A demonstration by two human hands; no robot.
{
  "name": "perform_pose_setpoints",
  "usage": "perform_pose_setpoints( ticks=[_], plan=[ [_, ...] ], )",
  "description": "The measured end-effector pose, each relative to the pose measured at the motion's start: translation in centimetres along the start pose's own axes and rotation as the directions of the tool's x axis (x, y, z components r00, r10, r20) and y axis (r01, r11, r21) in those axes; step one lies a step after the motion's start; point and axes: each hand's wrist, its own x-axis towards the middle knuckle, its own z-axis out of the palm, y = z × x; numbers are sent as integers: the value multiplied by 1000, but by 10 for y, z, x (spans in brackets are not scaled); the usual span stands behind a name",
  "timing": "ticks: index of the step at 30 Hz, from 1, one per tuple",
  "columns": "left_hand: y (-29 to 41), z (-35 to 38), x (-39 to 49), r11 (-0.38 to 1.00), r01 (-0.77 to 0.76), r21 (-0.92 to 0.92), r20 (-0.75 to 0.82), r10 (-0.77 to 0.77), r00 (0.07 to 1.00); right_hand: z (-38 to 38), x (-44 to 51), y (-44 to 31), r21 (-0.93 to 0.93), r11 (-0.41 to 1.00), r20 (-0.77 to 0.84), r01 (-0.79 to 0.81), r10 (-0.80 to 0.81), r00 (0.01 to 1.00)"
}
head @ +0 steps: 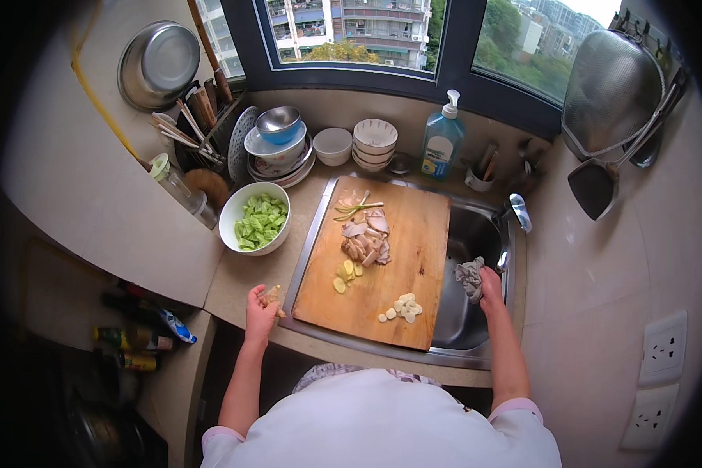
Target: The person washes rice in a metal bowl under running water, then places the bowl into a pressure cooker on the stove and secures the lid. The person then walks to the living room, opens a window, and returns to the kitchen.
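Over the counter left of the cutting board, my left hand (259,313) grips a knobbly piece of ginger root (272,298). My right hand (491,290) clutches a crumpled grey cloth (471,277) above the steel sink (465,327). The wooden cutting board (409,228) lies across the sink's left part. On it are sliced meat (367,241), scallion pieces (360,206), ginger slices (345,276) and a small heap of pale garlic slices (406,307). A white bowl (225,225) of chopped green leaves (262,221) stands left of the board.
Stacked bowls and plates (278,146), small bowls (375,140) and a blue pump bottle (441,143) line the back under the window. The faucet (519,212) rises at the sink's right. A knife rack (210,117) stands back left; a spatula (594,187) hangs on the right wall.
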Motion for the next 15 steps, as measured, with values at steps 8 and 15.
perform_pose_setpoints(
  ticks=[8,15],
  plan=[
    [-47,-28,63,930,-111,351,-114,160,981,1,-46,-27,213,977,11,-26,24,1000],
    [-58,-47,91,917,-154,369,-171,230,958,-29,-42,-32,146,986,-75,84,-74,994]
  ],
)
